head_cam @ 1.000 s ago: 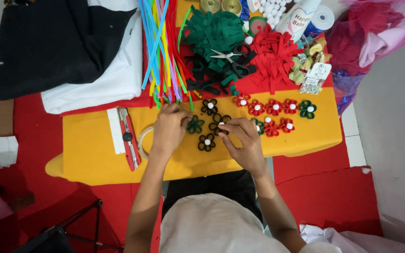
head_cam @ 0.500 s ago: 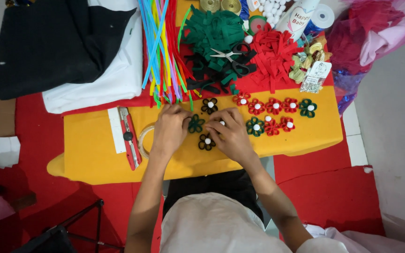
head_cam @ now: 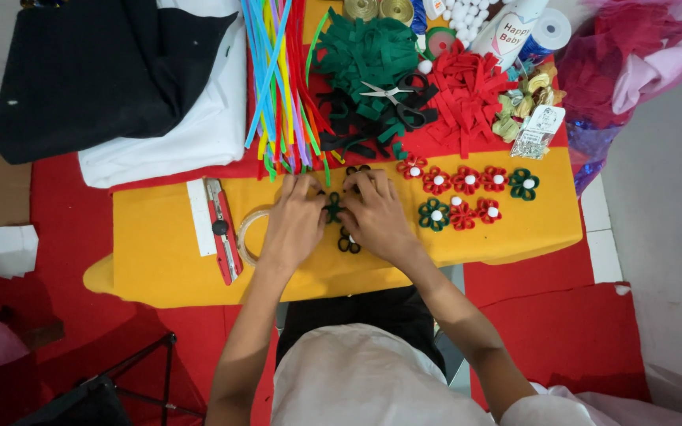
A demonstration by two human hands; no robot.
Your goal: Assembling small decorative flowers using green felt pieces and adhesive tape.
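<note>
Both hands, left hand (head_cam: 294,225) and right hand (head_cam: 376,217), pinch a green felt flower (head_cam: 331,207), fingers clamped. Risk: petals slip apart; neighbouring black flower (head_cam: 348,242) gets knocked.

Scissors (head_cam: 392,99) on strip pile (head_cam: 372,55) behind both hands; tape roll (head_cam: 248,235) left, finished flowers (head_cam: 467,193) right.

Green felt flower (head_cam: 331,207) between fingers (head_cam: 315,207)
</note>
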